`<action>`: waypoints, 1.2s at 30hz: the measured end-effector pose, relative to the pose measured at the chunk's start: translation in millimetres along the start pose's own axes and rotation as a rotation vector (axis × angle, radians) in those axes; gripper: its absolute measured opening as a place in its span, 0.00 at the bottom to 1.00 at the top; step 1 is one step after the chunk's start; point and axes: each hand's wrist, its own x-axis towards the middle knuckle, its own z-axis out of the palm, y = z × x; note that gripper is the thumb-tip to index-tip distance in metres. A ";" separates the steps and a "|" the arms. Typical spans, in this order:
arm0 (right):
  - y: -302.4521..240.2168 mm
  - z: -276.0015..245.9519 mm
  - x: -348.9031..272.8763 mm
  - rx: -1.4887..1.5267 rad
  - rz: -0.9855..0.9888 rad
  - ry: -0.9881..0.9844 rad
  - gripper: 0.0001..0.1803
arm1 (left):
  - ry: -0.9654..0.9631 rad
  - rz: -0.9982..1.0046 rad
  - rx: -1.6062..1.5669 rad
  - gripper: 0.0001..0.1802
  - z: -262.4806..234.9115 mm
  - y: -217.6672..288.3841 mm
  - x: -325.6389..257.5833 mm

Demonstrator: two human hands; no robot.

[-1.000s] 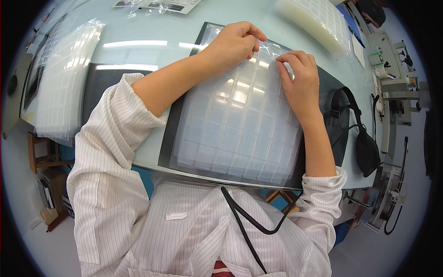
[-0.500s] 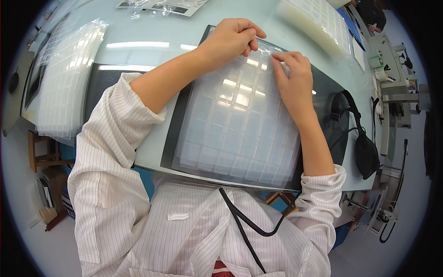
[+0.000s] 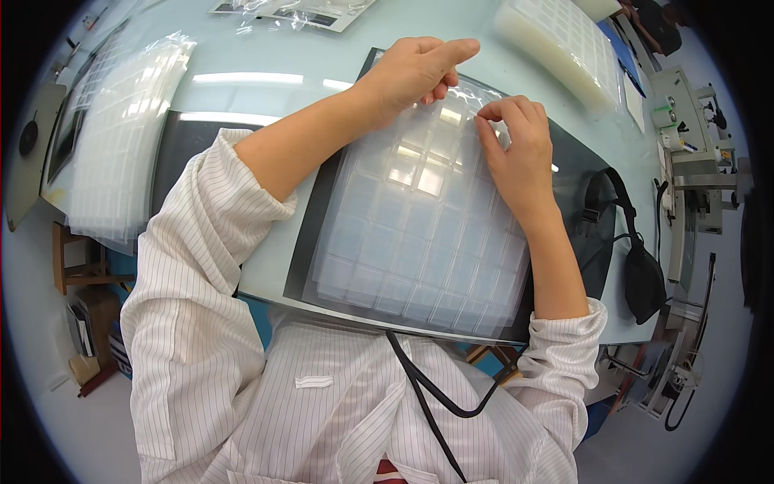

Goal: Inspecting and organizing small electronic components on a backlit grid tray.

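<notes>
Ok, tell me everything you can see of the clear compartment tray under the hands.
The clear compartment tray is a thin, see-through plastic sheet moulded into a grid of square pockets, glossy with light glare near its far end. Whether the pockets hold anything cannot be told. It lies flat on a dark mat on the pale table, directly before the person. The left hand rests on its far edge, and the right hand presses fingertips on its far right part.

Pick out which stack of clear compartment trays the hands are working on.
The middle stack, lying on the black mat, with both hands at its far edge. The left stack and far-right stack lie untouched.
</notes>
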 end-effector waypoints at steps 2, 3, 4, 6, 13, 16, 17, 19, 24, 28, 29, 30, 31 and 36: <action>-2.3 2.4 -1.6 0.010 0.004 0.081 0.03 | -0.005 -0.021 0.016 0.18 0.1 -2.7 -0.5; -1.7 3.3 -1.2 0.013 0.004 0.085 0.03 | -0.005 -0.020 0.021 0.18 -0.3 -4.1 -0.9; 0.6 2.8 0.3 -0.027 -0.011 0.073 0.04 | -0.021 0.007 0.023 0.18 -0.4 -5.1 -0.6; 1.8 -1.1 1.3 -0.068 -0.028 0.065 0.04 | -0.039 0.038 0.027 0.18 0.2 -7.6 -1.2; -13.3 -15.5 15.6 0.330 0.174 0.168 0.07 | -0.346 0.042 0.005 0.16 9.7 4.1 -13.5; -14.2 0.7 18.7 0.302 0.190 0.209 0.06 | -0.122 0.035 0.096 0.17 3.2 5.8 -10.3; -11.5 6.2 15.9 0.302 0.191 0.213 0.06 | -0.125 0.035 0.100 0.17 -0.3 9.2 -9.1; -10.2 18.0 11.1 0.023 0.024 0.103 0.06 | 0.050 0.027 0.015 0.14 -12.5 19.6 -6.9; -16.4 20.6 7.6 -0.024 0.044 0.042 0.05 | 0.080 -0.012 0.037 0.14 -26.0 24.1 -22.5; -15.8 22.6 6.9 -0.014 -0.045 0.093 0.05 | 0.059 -0.017 0.124 0.16 -24.6 3.3 -41.6; -15.8 24.2 6.8 -0.033 -0.079 0.133 0.05 | 0.070 -0.007 0.138 0.17 -24.3 0.0 -44.1; -15.9 22.8 6.9 -0.030 -0.079 0.129 0.05 | 0.073 -0.011 0.136 0.17 -24.8 -1.5 -44.2; -15.5 19.1 9.0 -0.013 -0.069 0.081 0.05 | 0.085 -0.009 0.131 0.17 -25.4 -1.7 -42.9; -17.3 22.4 9.4 -0.002 -0.062 0.114 0.06 | 0.092 -0.004 0.117 0.17 -27.1 -5.6 -41.2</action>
